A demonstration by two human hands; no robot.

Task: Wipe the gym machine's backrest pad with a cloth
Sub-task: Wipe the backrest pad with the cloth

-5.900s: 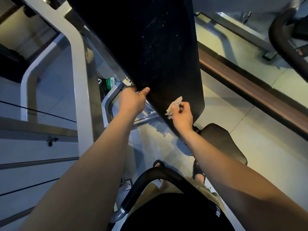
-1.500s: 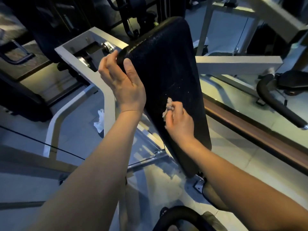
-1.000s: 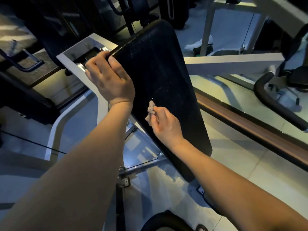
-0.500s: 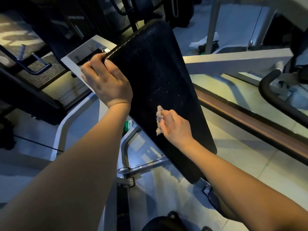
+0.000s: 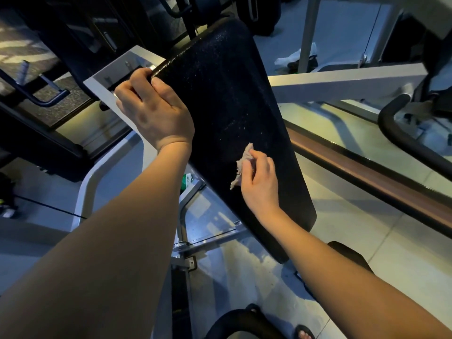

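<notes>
The black backrest pad (image 5: 230,99) slants across the middle of the view, speckled with pale dust. My left hand (image 5: 156,111) grips its upper left edge, fingers curled over the rim. My right hand (image 5: 260,182) pinches a small crumpled pale cloth (image 5: 243,165) and holds it against the pad's lower middle. The cloth's far side is hidden by my fingers.
The machine's white steel frame (image 5: 342,81) runs behind and left of the pad. A black seat pad (image 5: 347,255) sits below right, a curved black handle (image 5: 401,140) at far right. A brown ledge (image 5: 367,172) crosses the tiled floor. My sandalled foot (image 5: 303,332) shows at the bottom.
Over the last second my right hand slid the cloth down and to the right along the pad. My left hand kept its grip on the upper edge.
</notes>
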